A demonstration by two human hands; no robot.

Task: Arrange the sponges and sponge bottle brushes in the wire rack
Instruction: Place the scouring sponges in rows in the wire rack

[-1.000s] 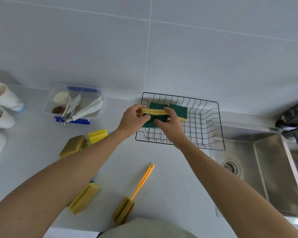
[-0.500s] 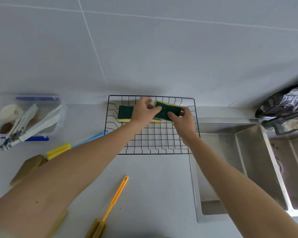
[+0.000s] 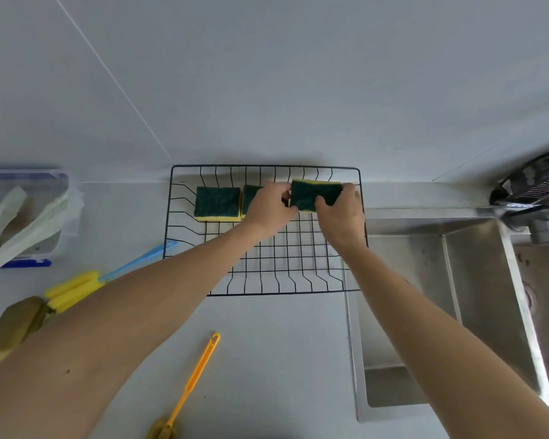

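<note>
At back-right corner of black wire rack [image 3: 267, 274]: green-topped yellow sponge [image 3: 314, 194], tilted, pinched by right hand [image 3: 339, 213] w/ fingers curled over its right end; left hand [image 3: 268, 209] steadies the left end. Likely lining it up w/ 2 flat sponges [image 3: 217, 204] along back row. Orange-handled sponge brush [image 3: 197, 372] and blue-handled yellow brush [image 3: 86, 285] wait on grey counter [image 3: 267, 343].

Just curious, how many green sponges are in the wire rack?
3: one at the back left, one in the middle half hidden by the left hand, one held at the right.
</note>
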